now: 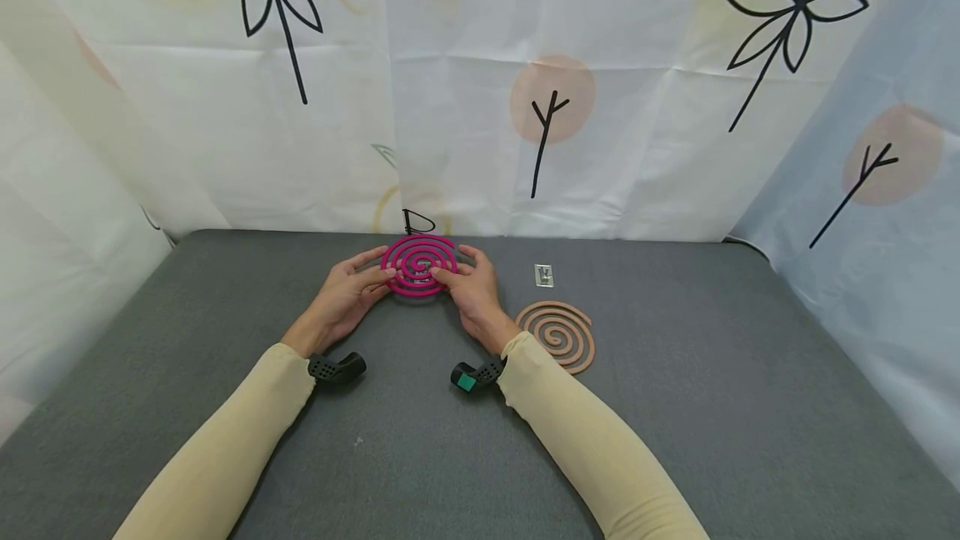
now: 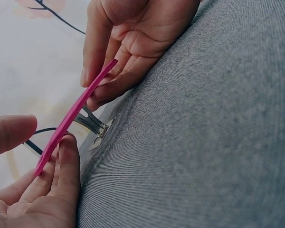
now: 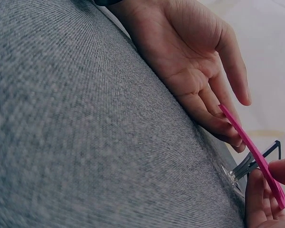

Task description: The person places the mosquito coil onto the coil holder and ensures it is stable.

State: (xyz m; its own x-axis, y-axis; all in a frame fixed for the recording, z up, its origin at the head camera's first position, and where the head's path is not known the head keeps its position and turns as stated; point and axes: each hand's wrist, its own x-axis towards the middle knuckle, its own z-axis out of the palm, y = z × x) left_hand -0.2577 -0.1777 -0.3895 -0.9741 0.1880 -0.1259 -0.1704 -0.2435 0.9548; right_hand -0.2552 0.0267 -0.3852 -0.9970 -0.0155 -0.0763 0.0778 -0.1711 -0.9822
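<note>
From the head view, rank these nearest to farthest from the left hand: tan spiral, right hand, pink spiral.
1. Pink spiral: touching the left hand.
2. Right hand: holding the pink spiral's right side.
3. Tan spiral: flat on the table, farther right.

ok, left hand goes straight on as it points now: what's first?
The flat magenta spiral coil, in the grip of the left hand itself. Behind it, the small silver-grey metal stand may come next; depth is unclear.

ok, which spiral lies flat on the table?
The tan flat spiral coil, beside the right sleeve. The magenta flat spiral coil is tilted up between the left hand and right hand.
</note>
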